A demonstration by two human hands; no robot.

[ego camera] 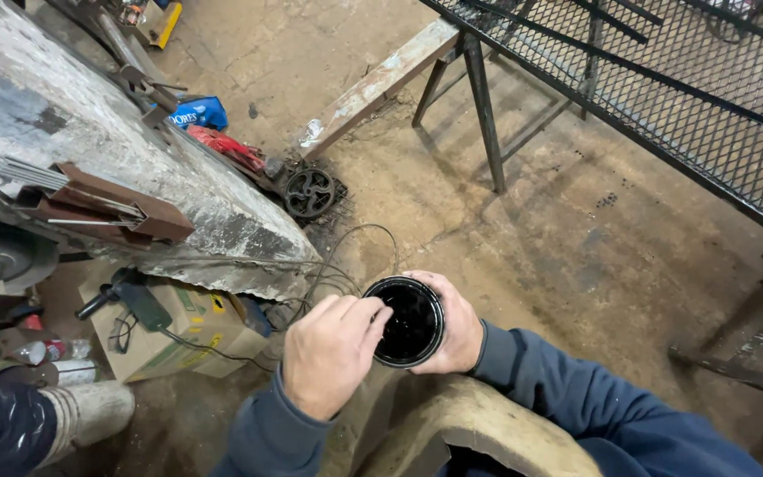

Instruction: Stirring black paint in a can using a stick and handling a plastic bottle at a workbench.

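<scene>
Two hands close together on one small black can (408,321), low in the middle of the view, above a dusty concrete floor (576,238).

Far left: a tan cardboard box (178,340) under the edge of a worn grey slab (90,124), square-sided, with a small yellow label on its right corner and a dark power tool (130,299) lying across the top. Further up, against the slab, a crumpled blue package (198,113) with white lettering, then a red wrapper (222,146) just beside it, then a black spoked wheel (309,193).

Centre: left hand (328,353) curled over the can's open mouth, fingertips on the near rim; cannot tell whether anything is pinched between them. Right hand (457,322) wrapped around the can's far side, clamped firmly on it. Glossy dark liquid inside.

Seemingly a step of working at the rim of the opened can. Calls next for a level, steady hold, given liquid that could easily slop.

Right: black mesh panel (664,88) on steel legs, well apart from the hands.
</scene>
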